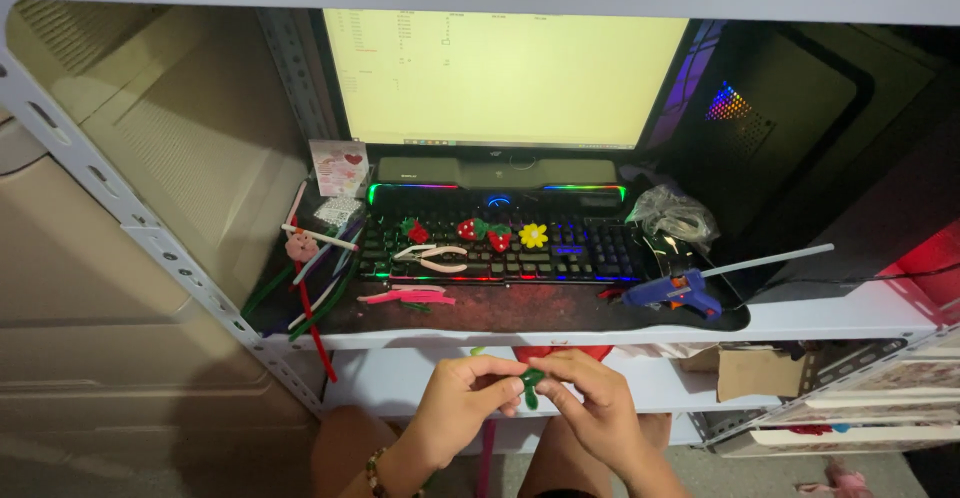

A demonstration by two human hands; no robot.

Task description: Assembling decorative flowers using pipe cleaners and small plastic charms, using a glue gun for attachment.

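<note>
Head view is showing both hands meeting below the front edge of the white shelf (840, 320). Left hand (462, 398) is curling inward, thumb and forefinger pinching a green pipe cleaner piece (531, 384); right hand (592, 403) is pinching its other side. Fingers are covering most of the piece, so its shape is staying unclear. Wrists are running off the bottom edge.

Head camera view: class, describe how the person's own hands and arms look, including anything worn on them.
Both the left hand and the right hand are bare, without gloves, and no sleeves show on the forearms. A beaded bracelet circles the left wrist. The right wrist shows nothing worn.
</note>
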